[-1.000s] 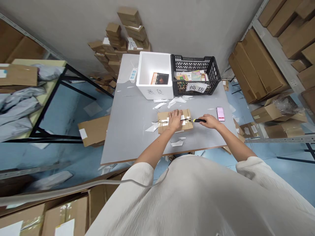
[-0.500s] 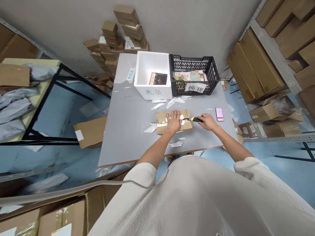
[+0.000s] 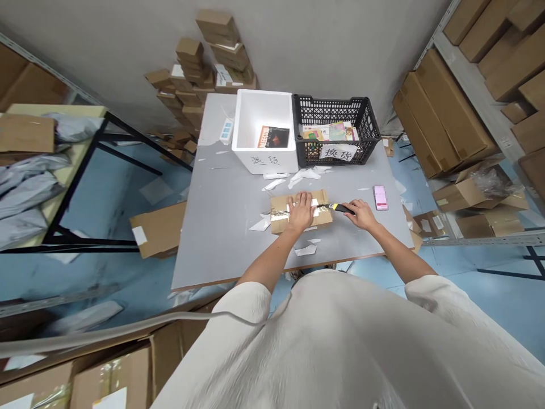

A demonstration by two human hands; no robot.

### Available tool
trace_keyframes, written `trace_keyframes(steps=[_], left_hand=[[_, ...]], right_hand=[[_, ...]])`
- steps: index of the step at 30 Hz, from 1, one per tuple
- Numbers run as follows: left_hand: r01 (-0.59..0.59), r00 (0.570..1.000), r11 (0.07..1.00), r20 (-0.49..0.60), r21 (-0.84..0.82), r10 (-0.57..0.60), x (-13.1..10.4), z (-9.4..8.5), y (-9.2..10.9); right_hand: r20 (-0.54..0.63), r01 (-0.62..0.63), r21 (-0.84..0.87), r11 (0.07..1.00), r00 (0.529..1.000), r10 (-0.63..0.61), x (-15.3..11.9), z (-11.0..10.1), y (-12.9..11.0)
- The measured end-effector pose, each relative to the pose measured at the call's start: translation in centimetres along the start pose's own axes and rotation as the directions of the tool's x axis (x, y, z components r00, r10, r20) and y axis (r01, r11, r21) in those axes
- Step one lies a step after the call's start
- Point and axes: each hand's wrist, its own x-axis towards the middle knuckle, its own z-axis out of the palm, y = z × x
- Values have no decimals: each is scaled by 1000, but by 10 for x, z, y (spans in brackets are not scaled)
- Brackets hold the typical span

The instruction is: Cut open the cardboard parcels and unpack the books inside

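A taped cardboard box (image 3: 279,222) lies on the grey table (image 3: 221,227). My left hand (image 3: 301,211) presses flat on top of it, fingers stretched toward the far side, covering part of a white label (image 3: 315,209). In my right hand (image 3: 361,215), at the box's right end, is a yellow and black utility knife (image 3: 341,208), its fingers wrapped round the handle. The knife points left, and its blade end lies along the taped middle seam of the box. Whether the blade has gone through the tape is too small to tell.
Behind the box stand a white foam bin (image 3: 266,162) with a book (image 3: 273,137) in it and a black plastic crate (image 3: 369,125) holding colourful booklets. A phone (image 3: 380,197) lies at the right. Torn paper scraps (image 3: 306,250) surround the box. Stacked cartons (image 3: 230,57) stand by the wall.
My right hand and the knife have shifted very slightly to the right. The left hand and the box stay in place.
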Motion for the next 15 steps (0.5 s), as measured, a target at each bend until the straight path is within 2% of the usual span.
trace_keyframes(steps=[7,10,13,15], left_hand=[[14,1000,1000,-21,7,-14,1,2,-2],[10,1000,1000,-25,11,-10,0,3,-3],[6,1000,1000,-18,14,-6,0,3,-3],[15,1000,1000,-13,12,-15,1,2,-2]], right_hand=[[-8,-49,64,997,999,50,6,10,-9],[-32,-75,73,995,997,77,4,5,4],[-128,-173,113,978,974,187,-3,-3,24],[-124,-136,127,983,981,151,-5,-5,30]])
